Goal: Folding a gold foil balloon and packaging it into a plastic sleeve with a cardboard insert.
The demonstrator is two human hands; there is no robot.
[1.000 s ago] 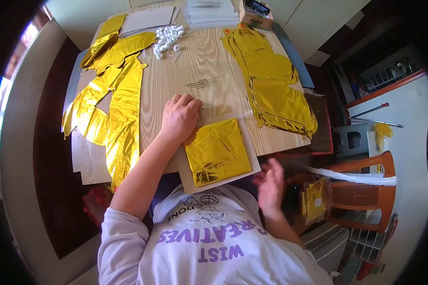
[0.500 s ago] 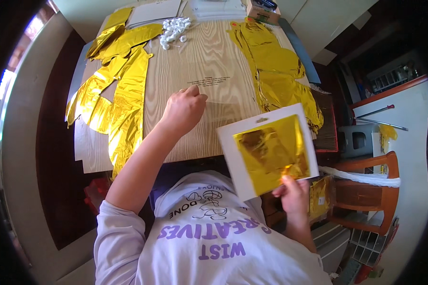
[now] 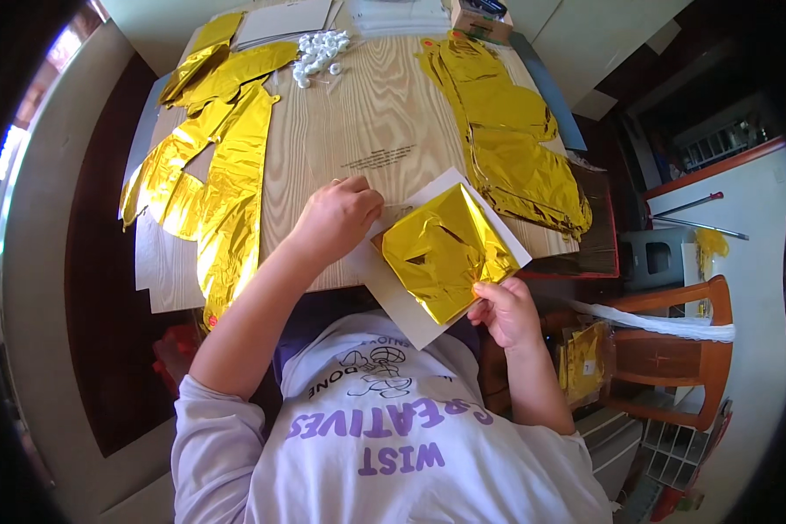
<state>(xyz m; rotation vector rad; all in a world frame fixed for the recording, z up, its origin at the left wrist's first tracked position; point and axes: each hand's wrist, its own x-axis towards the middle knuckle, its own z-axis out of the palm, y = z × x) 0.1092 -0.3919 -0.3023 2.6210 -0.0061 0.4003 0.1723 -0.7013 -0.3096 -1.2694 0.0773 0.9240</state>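
My right hand (image 3: 506,313) pinches the lower right corner of a folded gold foil balloon (image 3: 437,249) and the white card (image 3: 391,301) behind it. Card and foil are tilted over the table's front edge, the card's upper left side close to my left hand (image 3: 341,216). That hand's fingers are closed on a clear plastic bag (image 3: 381,158) lying on the wood-grain table, its small dark print facing up. The bag's edges are hard to make out, and part of it is hidden by the card.
Flat gold foil balloons (image 3: 236,175) spread along the table's left, with another stack (image 3: 515,140) at the right. White ribbon rolls (image 3: 317,57) lie at the back, near white cards (image 3: 284,22) and a small box (image 3: 483,22). A wooden chair (image 3: 716,349) stands at right.
The card and foil have moved left and up toward my left hand and turned. The clear bag has shifted slightly toward me, and my left hand has dropped a little.
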